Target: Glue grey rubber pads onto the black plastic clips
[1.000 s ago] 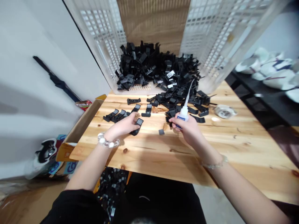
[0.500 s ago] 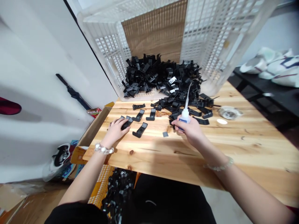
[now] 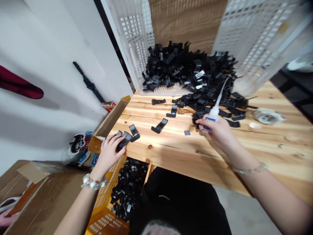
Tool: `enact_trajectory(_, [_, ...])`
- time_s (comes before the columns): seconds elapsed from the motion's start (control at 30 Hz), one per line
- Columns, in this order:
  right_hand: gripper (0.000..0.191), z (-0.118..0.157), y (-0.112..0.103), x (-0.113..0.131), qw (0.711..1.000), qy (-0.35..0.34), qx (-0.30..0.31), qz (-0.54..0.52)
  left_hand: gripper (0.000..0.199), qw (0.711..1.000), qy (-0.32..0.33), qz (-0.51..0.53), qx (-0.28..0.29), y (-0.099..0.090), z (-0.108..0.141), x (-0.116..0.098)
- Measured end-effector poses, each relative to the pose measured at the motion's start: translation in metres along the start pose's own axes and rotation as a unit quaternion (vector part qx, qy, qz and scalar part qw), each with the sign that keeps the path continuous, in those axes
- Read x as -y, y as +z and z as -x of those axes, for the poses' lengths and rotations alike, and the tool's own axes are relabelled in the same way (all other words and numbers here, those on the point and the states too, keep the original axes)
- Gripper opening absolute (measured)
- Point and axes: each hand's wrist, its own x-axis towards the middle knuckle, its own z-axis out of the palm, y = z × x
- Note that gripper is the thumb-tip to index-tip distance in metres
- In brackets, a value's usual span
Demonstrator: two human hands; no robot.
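Observation:
My left hand (image 3: 112, 151) lies over a few black clips (image 3: 124, 140) at the table's left front edge, its fingers curved around them. Another black clip (image 3: 134, 133) touches this group on the right. My right hand (image 3: 217, 130) grips a white squeeze bottle (image 3: 214, 112) with a blue label, its long thin nozzle pointing up. Between the hands lie single black clips (image 3: 159, 126), (image 3: 172, 111) and a small grey square (image 3: 187, 133). One more clip (image 3: 158, 101) rests further back.
A white crate (image 3: 137, 42) on its side spills a heap of black clips (image 3: 176, 65) onto the wooden table (image 3: 166, 153). A tape roll (image 3: 267, 116) lies right. Below the front edge, a yellow basket (image 3: 107, 192) holds black parts.
My left hand has moved toward the table's front left edge, and the clips under it have moved along. The view has shifted left. My right hand still holds the bottle.

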Motion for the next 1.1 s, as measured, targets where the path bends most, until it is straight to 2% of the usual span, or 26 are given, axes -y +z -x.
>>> enact_trajectory(0.13, [0.024, 0.0, 0.0, -0.003, 1.0, 0.002, -0.006, 0.002, 0.039, 1.0, 0.003, -0.02, 0.0, -0.007, -0.008, -0.019])
enact_trajectory(0.3, [0.026, 0.0, -0.002, -0.002, 1.0, 0.0, -0.018, -0.002, 0.032, 0.999, 0.035, 0.014, 0.018, -0.008, -0.028, -0.044])
enact_trajectory(0.43, [0.026, 0.001, -0.003, 0.0, 1.0, -0.002, -0.02, -0.004, 0.037, 0.999, 0.049, 0.021, 0.013, -0.005, -0.036, -0.051])
enact_trajectory(0.6, [0.024, 0.001, -0.003, 0.001, 1.0, -0.006, -0.017, -0.006, 0.063, 0.999, -0.034, -0.018, 0.038, -0.006, -0.023, -0.025])
enact_trajectory(0.73, [0.021, 0.0, -0.006, 0.001, 1.0, -0.021, -0.01, 0.002, 0.055, 0.996, -0.069, -0.027, 0.042, -0.01, 0.0, 0.002])
enact_trajectory(0.87, [0.021, 0.002, -0.006, 0.001, 1.0, -0.02, -0.006, -0.001, 0.051, 0.996, -0.087, -0.031, -0.013, -0.008, 0.035, 0.024])
enact_trajectory(0.93, [0.022, 0.003, -0.004, 0.001, 1.0, -0.018, -0.008, -0.007, 0.051, 0.992, -0.118, -0.027, -0.034, -0.003, 0.057, 0.034])
enact_trajectory(1.1, [0.024, 0.002, -0.002, 0.0, 1.0, -0.007, -0.015, 0.005, 0.049, 0.969, -0.24, -0.057, 0.027, 0.013, 0.104, 0.049])
